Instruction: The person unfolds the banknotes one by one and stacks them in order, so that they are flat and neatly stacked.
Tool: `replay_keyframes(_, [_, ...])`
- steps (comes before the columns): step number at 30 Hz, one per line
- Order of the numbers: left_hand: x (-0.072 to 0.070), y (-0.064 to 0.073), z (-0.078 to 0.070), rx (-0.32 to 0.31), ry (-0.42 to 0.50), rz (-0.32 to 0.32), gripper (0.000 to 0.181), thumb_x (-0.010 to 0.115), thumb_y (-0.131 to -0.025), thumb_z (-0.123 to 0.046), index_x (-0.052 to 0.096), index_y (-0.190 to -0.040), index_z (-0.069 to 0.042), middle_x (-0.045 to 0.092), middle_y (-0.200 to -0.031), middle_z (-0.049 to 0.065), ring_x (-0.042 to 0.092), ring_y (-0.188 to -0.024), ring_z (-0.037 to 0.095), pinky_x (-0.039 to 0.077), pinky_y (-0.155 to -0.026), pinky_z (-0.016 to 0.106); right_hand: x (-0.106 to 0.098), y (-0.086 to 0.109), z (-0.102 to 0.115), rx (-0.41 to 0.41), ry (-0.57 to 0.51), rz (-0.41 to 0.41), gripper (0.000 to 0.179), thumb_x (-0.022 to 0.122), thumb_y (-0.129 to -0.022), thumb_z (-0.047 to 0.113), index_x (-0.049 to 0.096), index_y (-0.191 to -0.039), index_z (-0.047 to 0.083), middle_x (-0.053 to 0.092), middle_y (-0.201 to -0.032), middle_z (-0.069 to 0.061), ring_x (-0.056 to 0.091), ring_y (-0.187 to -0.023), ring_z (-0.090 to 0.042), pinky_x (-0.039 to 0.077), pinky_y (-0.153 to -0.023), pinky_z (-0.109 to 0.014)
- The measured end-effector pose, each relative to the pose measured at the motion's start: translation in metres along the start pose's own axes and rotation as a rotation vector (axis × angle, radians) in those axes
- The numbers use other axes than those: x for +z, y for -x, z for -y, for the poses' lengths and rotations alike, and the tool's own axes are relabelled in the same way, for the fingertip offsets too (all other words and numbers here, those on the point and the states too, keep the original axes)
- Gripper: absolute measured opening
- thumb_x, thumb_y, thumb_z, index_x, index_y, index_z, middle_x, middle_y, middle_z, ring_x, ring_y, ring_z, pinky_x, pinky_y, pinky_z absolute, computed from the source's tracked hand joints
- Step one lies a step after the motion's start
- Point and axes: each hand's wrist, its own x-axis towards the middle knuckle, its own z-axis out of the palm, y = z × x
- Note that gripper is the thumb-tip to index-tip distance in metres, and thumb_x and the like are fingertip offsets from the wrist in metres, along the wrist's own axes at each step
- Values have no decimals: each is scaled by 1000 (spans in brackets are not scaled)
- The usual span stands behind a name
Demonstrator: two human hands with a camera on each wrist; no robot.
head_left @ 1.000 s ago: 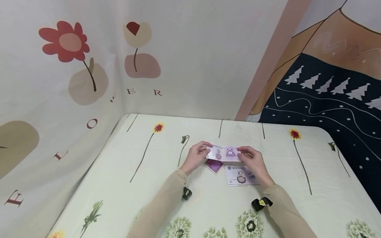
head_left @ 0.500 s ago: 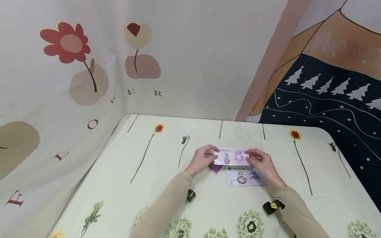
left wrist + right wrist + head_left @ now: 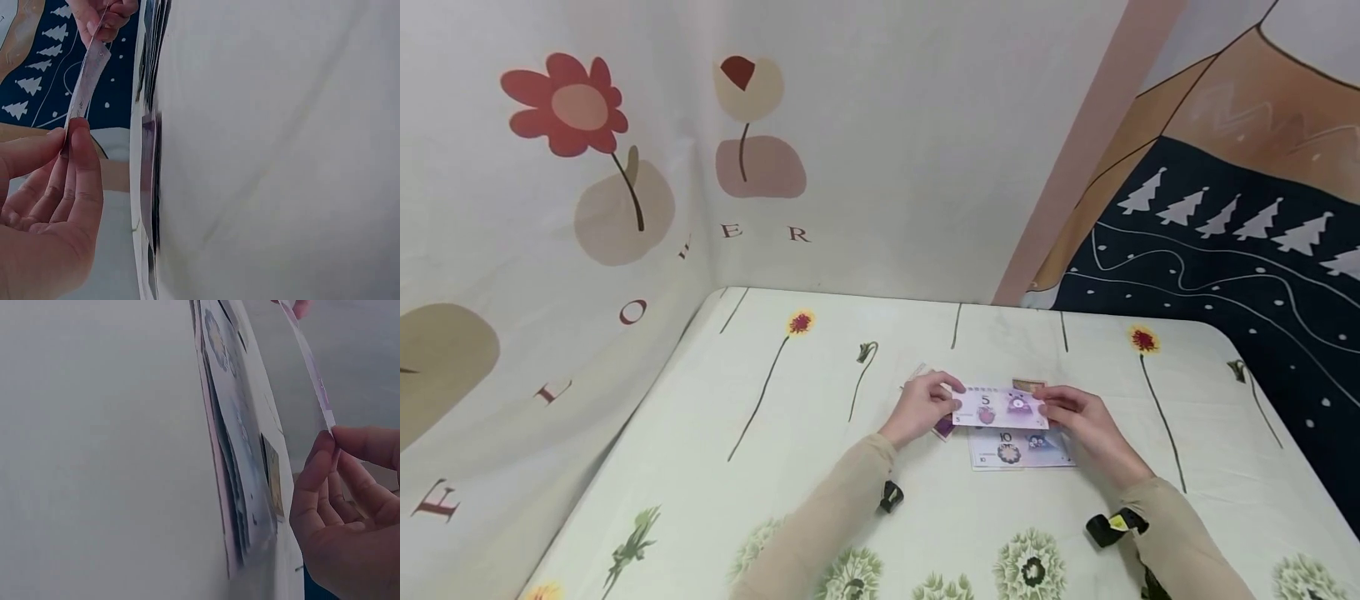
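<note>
A purple play banknote marked 5 (image 3: 1000, 408) is stretched flat between both hands, raised above the table. My left hand (image 3: 925, 407) pinches its left end; in the left wrist view the thumb and fingertips (image 3: 80, 134) meet on the note's edge. The opposite end is pinched by my right hand (image 3: 1093, 433), thumb against fingers, as the right wrist view also shows. Below lies a bluish banknote marked 10 (image 3: 1022, 454), on top of a small stack seen edge-on in the right wrist view. A dark purple note (image 3: 943, 428) shows partly under the left hand.
Behind the held note lies a small brown-and-gold piece (image 3: 1028, 386), partly hidden. A pale note corner (image 3: 919, 372) sticks out behind the left hand. The flower-print tablecloth (image 3: 820, 392) covers the table, with printed fabric (image 3: 887, 167) hanging behind it.
Both hands have moved right and nearer, carrying the 5 note with them. The brown-and-gold piece and the pale note corner behind have come into sight.
</note>
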Motion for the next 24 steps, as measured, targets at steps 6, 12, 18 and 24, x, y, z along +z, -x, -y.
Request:
replay_keyframes(6, [7, 1, -5, -55, 47, 49, 20, 68, -83, 8, 68, -100, -2, 68, -74, 5, 66, -63, 18, 56, -59, 29, -10, 5, -3, -44, 56, 14, 36, 60, -96, 13, 56, -124, -9, 61, -108, -16, 59, -88, -6, 52, -75, -21])
replay_keyframes(12, [17, 2, -9, -78, -30, 90, 17, 72, -82, 4, 70, -96, -4, 65, -67, 1, 65, -60, 19, 50, -49, 23, -19, 13, -4, -60, 146, 27, 34, 60, -97, 14, 58, -122, -8, 63, -105, -15, 58, -84, -8, 53, -73, -23])
replay_keyframes(18, [29, 6, -8, -53, -127, 140, 14, 72, -82, 4, 69, -93, -2, 64, -61, 1, 65, -52, 16, 48, -47, 18, -21, 19, -7, -38, 204, 28, 30, 59, -97, 15, 61, -119, -6, 62, -112, -20, 58, -83, -11, 51, -70, -26])
replay_keyframes(24, [35, 10, -7, -32, -177, 168, 13, 72, -81, 4, 68, -92, -2, 64, -58, 3, 61, -48, 12, 47, -45, 19, -20, 21, -11, -36, 240, 24, 27, 61, -95, 14, 63, -114, -5, 65, -104, -16, 58, -81, -12, 50, -69, -26])
